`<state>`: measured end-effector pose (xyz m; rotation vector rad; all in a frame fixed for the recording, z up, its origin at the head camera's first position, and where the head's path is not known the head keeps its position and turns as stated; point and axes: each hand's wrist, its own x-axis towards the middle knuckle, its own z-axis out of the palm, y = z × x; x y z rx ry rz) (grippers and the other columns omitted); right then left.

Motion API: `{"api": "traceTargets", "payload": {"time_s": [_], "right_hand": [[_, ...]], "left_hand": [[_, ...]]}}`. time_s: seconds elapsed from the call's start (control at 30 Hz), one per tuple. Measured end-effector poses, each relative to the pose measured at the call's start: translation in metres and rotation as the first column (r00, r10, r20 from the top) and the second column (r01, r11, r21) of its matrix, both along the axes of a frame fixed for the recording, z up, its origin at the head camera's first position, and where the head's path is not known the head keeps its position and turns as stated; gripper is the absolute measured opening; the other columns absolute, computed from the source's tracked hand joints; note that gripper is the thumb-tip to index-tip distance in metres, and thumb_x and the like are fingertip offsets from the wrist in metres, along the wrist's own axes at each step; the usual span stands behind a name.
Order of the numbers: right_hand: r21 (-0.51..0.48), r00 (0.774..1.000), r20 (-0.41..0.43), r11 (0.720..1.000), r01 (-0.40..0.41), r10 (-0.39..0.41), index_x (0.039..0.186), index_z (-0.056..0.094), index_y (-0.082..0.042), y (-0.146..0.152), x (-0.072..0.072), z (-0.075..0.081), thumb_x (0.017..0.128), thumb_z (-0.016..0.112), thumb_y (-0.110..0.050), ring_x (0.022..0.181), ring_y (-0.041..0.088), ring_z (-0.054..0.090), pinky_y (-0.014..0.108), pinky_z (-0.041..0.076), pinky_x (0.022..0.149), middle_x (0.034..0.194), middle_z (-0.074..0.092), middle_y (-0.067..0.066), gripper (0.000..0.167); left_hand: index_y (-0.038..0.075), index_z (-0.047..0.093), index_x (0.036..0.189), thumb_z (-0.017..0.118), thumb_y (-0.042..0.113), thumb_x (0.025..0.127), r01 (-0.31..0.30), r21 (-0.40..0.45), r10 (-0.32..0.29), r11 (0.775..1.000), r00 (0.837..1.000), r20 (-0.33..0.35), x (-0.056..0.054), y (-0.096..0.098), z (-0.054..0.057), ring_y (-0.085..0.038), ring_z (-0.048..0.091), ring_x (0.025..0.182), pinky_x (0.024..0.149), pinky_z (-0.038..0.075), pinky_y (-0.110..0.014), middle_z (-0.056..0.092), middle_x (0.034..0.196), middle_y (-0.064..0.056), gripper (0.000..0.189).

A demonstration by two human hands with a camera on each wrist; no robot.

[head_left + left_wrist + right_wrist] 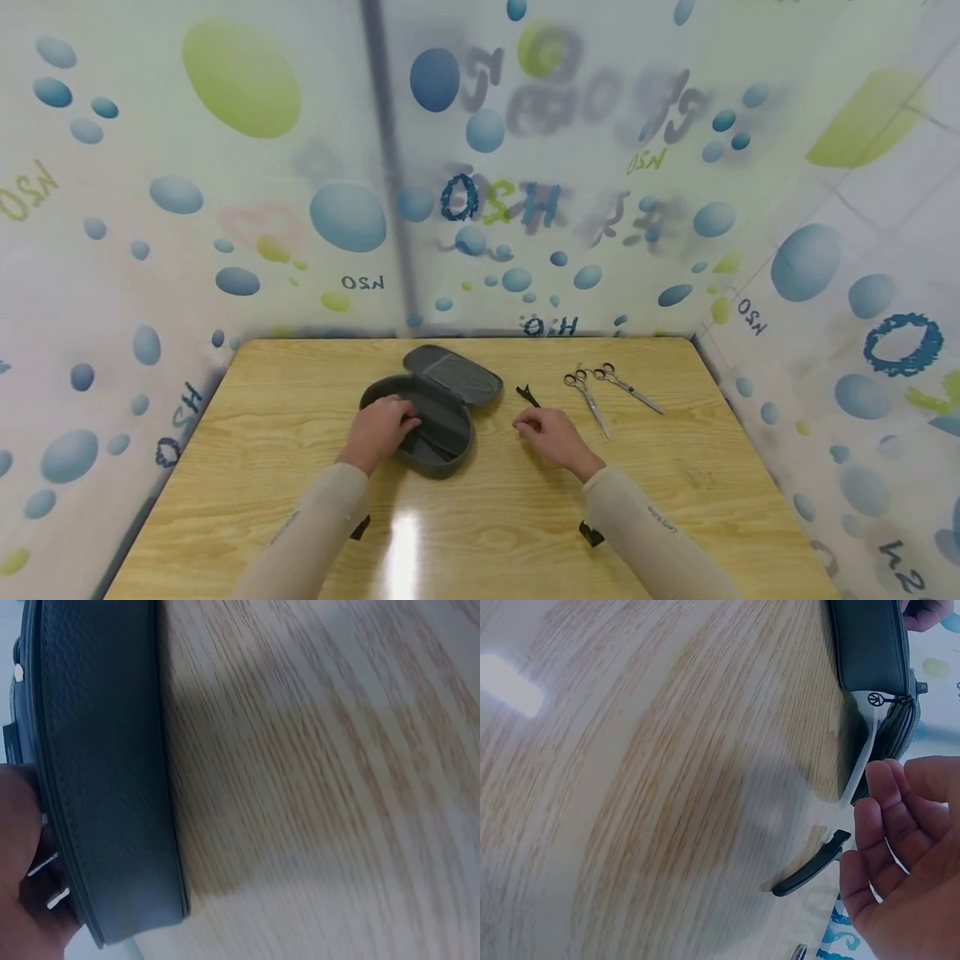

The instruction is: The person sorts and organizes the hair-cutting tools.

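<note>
From my head I see one grey case [444, 467] open on the wooden table [292, 375], left of the middle, its single lid [456, 377] laid back behind it; my left hand [380, 431] is at the case's left side, fingers reaching over the rim and partly hidden, so I can't tell whether they pinch anything, and the dark inside is hard to make out. My right hand [555, 435] holds nothing, fingers loosely bent, just beside one black clip [528, 395], whose near end my hand hides. Beyond it lie two pairs of scissors, one nearer [588, 403] and one to its right [630, 388]. Both pale sleeves [318, 517] carry a small mark too tiny to read, while the printed walls [600, 158] show H2O and N2O several times, some mirrored. From my left wrist, the case's outer wall fills the left side and my hand is cut off by the edge, fingers mostly behind the rim. From my right wrist, I count one zip pull [877, 699] with a round emblem, no letters legible; the whole clip lies by my relaxed fingers, and a sliver of metal [799, 952] is cropped at the bottom
</note>
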<state>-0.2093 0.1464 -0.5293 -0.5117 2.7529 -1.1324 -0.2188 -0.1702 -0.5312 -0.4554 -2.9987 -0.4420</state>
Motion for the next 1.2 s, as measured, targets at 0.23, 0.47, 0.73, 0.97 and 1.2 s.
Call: {"api": "traceTargets", "payload": {"time_s": [0.23, 0.47, 0.73, 0.97, 1.2], "right_hand": [[-0.004, 1.0, -0.01, 1.0, -0.002, 0.002, 0.104, 0.072, -0.005, 0.003, 0.001, 0.0, 0.097, 0.058, -0.013, 0.079, 0.008, 0.06, 0.029, 0.049, 0.07, 0.095, 0.072, 0.007, 0.017], [-0.002, 1.0, 0.023, 1.0, 0.008, -0.008, 0.106, 0.072, -0.006, 0.003, 0.0, 0.002, 0.099, 0.057, -0.016, 0.081, 0.011, 0.061, 0.027, 0.049, 0.07, 0.096, 0.072, 0.008, 0.019], [0.004, 1.0, 0.014, 1.0, 0.01, -0.01, 0.105, 0.072, -0.006, 0.004, -0.001, 0.003, 0.098, 0.057, -0.014, 0.08, 0.011, 0.06, 0.026, 0.048, 0.069, 0.096, 0.072, 0.008, 0.018], [0.014, 1.0, 0.007, 1.0, 0.026, -0.026, 0.105, 0.072, -0.007, 0.004, -0.002, 0.002, 0.098, 0.057, -0.015, 0.081, 0.011, 0.062, 0.029, 0.05, 0.072, 0.096, 0.072, 0.005, 0.018], [0.024, 0.999, 0.016, 0.999, 0.035, -0.035, 0.105, 0.072, -0.007, 0.008, 0.0, -0.002, 0.098, 0.057, -0.016, 0.082, 0.01, 0.061, 0.028, 0.05, 0.073, 0.097, 0.072, 0.005, 0.018]], "left_hand": [[0.017, 0.074, 0.099, 0.074, 0.028, 0.086, 0.144, -0.051, -0.146, 0.988, 0.988, -0.046, 0.001, 0.015, -0.006, -0.023, 0.063, 0.093, 0.08, 0.055, -0.04, 0.068, 0.102, -0.002, 0.017], [0.021, 0.073, 0.112, 0.072, 0.026, 0.088, 0.36, 0.002, -0.36, 0.933, 0.932, 0.034, 0.011, 0.039, -0.002, -0.021, 0.064, 0.106, 0.086, 0.054, -0.039, 0.069, 0.116, 0.0, 0.024], [0.021, 0.071, 0.112, 0.072, 0.024, 0.088, 0.333, -0.009, -0.332, 0.943, 0.94, 0.081, 0.014, 0.054, -0.004, -0.023, 0.064, 0.109, 0.087, 0.054, -0.042, 0.068, 0.12, -0.001, 0.024], [0.022, 0.071, 0.111, 0.074, 0.022, 0.086, 0.297, -0.044, -0.29, 0.954, 0.949, 0.121, 0.014, 0.055, -0.001, -0.024, 0.064, 0.108, 0.086, 0.054, -0.043, 0.068, 0.118, -0.001, 0.025], [0.021, 0.071, 0.112, 0.074, 0.018, 0.085, 0.268, -0.058, -0.255, 0.962, 0.951, 0.176, 0.017, 0.062, -0.003, -0.024, 0.065, 0.106, 0.084, 0.055, -0.043, 0.068, 0.113, -0.002, 0.027]]}}
